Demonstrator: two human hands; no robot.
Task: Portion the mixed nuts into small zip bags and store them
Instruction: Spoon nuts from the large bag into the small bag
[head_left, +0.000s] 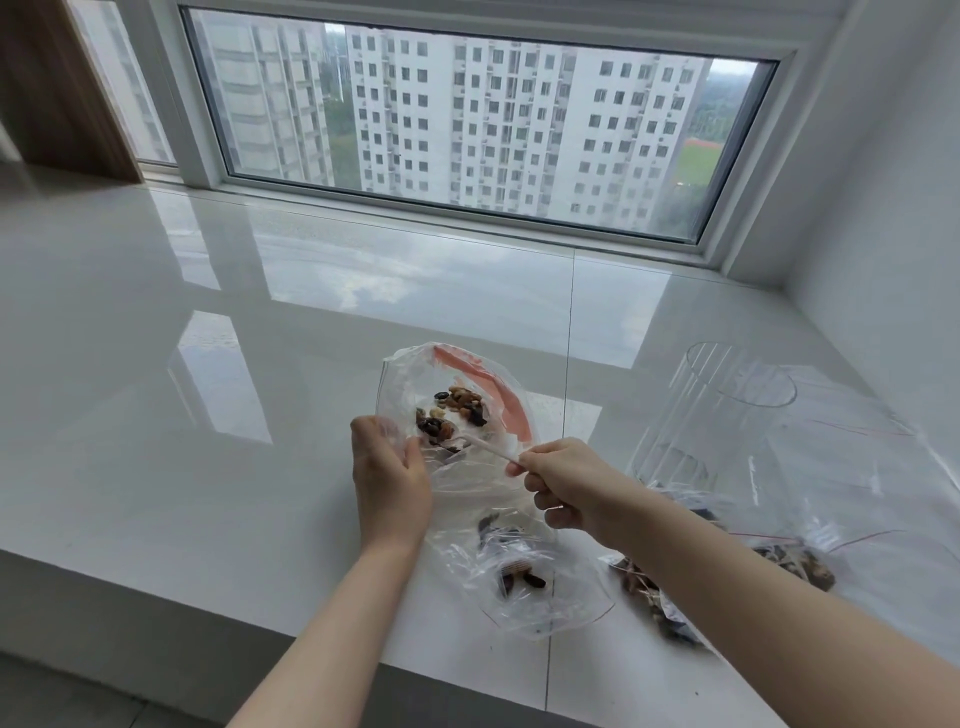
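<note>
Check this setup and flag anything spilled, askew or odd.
Nothing looks spilled: the nuts sit inside the open zip bag that the left hand holds while the right hand works a white spoon in it. The clear jar appears to lean among loose bags.

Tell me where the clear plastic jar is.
In the head view, the clear plastic jar stands on the white counter at right, beyond the right hand, among clear zip bags.
</note>
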